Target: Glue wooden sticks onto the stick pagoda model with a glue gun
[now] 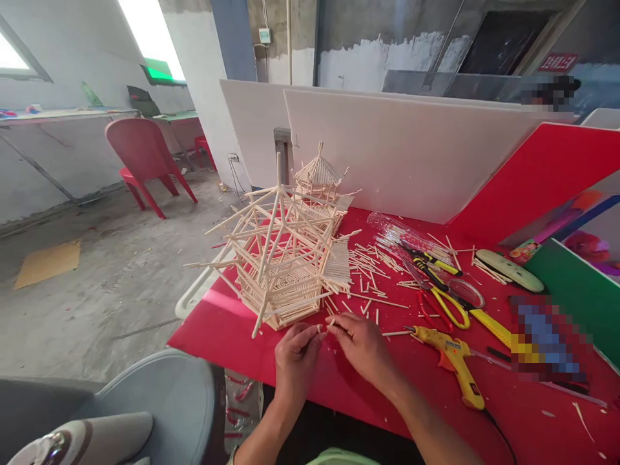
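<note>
Right forearm (420, 416) up front; right hand (359, 340) and left hand (297, 349) each pinch a short stick (332, 321) tight, beside the stick pavilion (285, 282). I'd brace wrists, square ends.

The red table (533, 413) bears a glue gun (450, 352) lying flat, its cord running to the near edge. Left of the gun stands an open stick frame (288, 284); a roofed tower (320, 173) stands beyond that, far left of the gun. Loose sticks (371, 261) lie scattered left of the gun and beyond it, some single, some heaped, with a clear bag (400, 226) farther beyond. Just beyond the gun are red-handled pliers (426, 311), yellow scissors (453, 309) and clear tape (469, 294). Right of it lies a yellow knife (494, 326); beyond and right, an oval case (511, 270).
</note>
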`<state>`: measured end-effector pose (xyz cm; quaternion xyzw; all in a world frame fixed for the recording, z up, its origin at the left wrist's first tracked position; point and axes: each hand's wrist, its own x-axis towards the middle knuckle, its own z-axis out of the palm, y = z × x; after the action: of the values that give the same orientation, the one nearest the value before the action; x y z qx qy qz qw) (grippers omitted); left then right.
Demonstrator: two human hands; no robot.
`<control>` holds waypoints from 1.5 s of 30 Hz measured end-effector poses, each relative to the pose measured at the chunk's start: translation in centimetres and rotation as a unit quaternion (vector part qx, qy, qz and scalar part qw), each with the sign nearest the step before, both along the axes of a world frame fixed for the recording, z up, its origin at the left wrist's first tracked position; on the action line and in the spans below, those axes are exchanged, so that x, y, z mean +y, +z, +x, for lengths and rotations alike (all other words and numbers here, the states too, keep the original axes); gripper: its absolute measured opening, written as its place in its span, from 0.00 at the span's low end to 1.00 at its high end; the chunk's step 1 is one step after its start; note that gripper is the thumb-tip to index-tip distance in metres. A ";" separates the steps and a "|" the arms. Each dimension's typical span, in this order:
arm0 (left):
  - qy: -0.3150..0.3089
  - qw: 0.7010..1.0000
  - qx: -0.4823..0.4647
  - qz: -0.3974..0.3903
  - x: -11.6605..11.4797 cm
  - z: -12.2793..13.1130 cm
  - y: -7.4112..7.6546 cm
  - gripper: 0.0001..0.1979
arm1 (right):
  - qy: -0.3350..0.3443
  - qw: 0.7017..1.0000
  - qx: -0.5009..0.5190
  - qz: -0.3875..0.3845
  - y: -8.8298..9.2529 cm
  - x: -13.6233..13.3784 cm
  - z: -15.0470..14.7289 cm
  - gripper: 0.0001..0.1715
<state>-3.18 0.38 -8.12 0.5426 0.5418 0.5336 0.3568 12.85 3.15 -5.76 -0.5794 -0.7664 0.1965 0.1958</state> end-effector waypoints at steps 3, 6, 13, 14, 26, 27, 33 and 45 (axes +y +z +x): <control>-0.033 0.996 0.081 0.016 -0.3 -0.7 0.3 0.07 | 0.020 0.999 0.025 0.004 -0.5 -1.5 -1.4 0.14; -0.032 0.988 0.149 0.030 -0.5 -0.8 0.2 0.09 | 0.041 0.998 0.037 0.005 -0.8 -1.9 -2.0 0.17; -0.026 0.968 0.246 0.029 -0.7 -0.5 -0.6 0.12 | 0.063 0.997 0.045 0.010 -0.8 -2.3 -1.6 0.23; -0.028 0.967 0.253 0.027 -0.7 -0.5 -0.6 0.12 | 0.058 0.997 0.044 0.014 -0.8 -2.4 -1.6 0.22; -0.021 0.948 0.318 0.013 -1.1 -0.6 -0.7 0.12 | 0.009 0.988 0.146 -0.050 -1.9 -2.2 -2.2 0.14; -0.020 0.948 0.319 0.013 -1.1 -0.6 -0.8 0.12 | 0.010 0.989 0.141 -0.051 -1.9 -2.2 -2.2 0.14; -0.028 0.955 0.295 0.019 -1.0 -0.7 -0.9 0.10 | 0.006 0.996 0.066 -0.058 0.5 -0.9 0.4 0.12; -0.007 0.959 0.281 0.031 -1.1 -0.5 -0.4 0.10 | -0.058 0.993 -0.088 -0.045 1.3 6.1 0.1 0.07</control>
<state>-3.63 -0.68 -8.57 0.6856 0.5995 0.3733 0.1768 12.92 9.20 -4.49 -0.6460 -0.7362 0.1675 0.1121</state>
